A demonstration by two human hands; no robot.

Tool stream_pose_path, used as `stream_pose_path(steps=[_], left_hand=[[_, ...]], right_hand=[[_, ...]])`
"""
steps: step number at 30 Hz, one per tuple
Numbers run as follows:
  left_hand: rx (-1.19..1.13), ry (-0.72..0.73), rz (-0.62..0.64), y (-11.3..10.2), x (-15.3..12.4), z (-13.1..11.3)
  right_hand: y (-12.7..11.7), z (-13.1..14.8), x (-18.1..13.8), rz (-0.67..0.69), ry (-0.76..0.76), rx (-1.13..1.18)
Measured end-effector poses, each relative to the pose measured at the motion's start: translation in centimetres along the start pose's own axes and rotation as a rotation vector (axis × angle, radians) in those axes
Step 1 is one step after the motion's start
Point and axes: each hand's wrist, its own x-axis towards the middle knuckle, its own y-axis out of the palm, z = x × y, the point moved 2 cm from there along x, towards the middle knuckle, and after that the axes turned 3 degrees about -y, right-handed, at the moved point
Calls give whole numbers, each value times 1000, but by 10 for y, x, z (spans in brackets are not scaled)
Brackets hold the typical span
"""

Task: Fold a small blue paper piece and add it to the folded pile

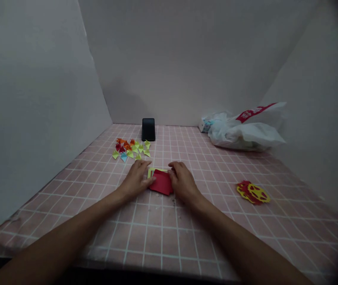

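A red sheet of paper [162, 183] lies at the middle of the table, on top of a yellow-edged sheet [152, 171] that shows behind it. My left hand [136, 179] is at the left side of these papers, its fingers apart and its thumb touching the red sheet's left edge. At the right side, my right hand [183, 182] rests against the red sheet with its fingers loosely bent and apart. Part of the papers' right edge is hidden by that hand.
Small folded paper pieces [130, 149] in orange, red, yellow-green and blue lie beyond my left hand. Behind them a black phone [148, 130] stands propped. Red and yellow paper cutouts [252, 192] lie right. A white plastic bag [243, 134] and a box [205, 124] sit back right.
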Motion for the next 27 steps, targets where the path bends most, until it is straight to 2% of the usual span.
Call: stream_pose_path(steps=[3, 5, 9, 12, 13, 15, 17, 21, 27], left_hand=[[-186, -47, -12, 8, -2, -3], [-251, -90, 41, 16, -4, -8], [-376, -72, 144, 22, -7, -18], [-377, -47, 165, 13, -5, -16], [-300, -12, 177, 9, -4, -14], [-145, 78, 242, 5, -1, -11], [-61, 133, 292, 3, 1, -7], [1, 183, 264, 5, 2, -6], [28, 268, 240, 6, 2, -6]], right_hand=[[9, -1, -1, -46, 2, 251], [15, 3, -2, -15, 41, 334], [19, 10, -3, 33, 126, 517], [10, 4, 2, 58, 23, 578], [7, 1, 4, 99, -64, 554], [2, -4, 7, 282, -239, 363], [-2, -8, 7, 414, -305, 203], [-4, -3, 1, 433, -393, 76], [-7, 1, 0, 395, -401, 30]])
